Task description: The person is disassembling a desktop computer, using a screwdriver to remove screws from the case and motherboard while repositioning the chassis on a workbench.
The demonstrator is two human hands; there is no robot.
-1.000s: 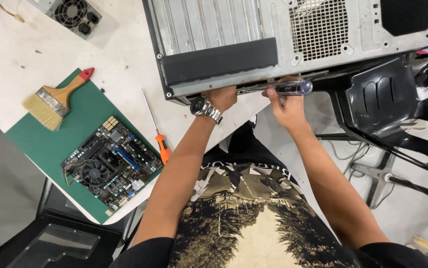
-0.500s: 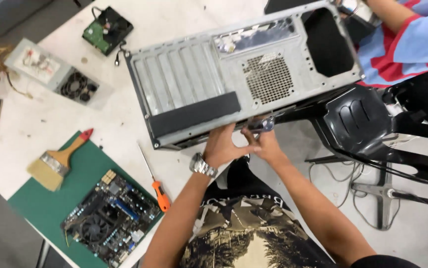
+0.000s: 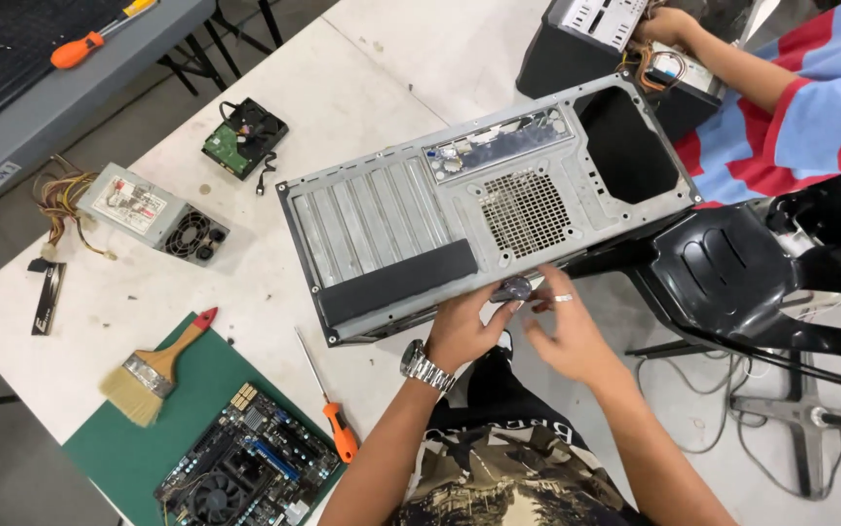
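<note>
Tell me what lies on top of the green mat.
On the green mat lie a circuit board and the bristle end of a paintbrush, whose handle points off the mat. The board hides whatever is under it.

Single head-worn view, looking steeply down, close over white table [image 3: 420, 68]

A grey metal computer case [image 3: 484, 209] lies on its side, rear panel facing up, overhanging the white table's [image 3: 362, 68] near edge.
</note>
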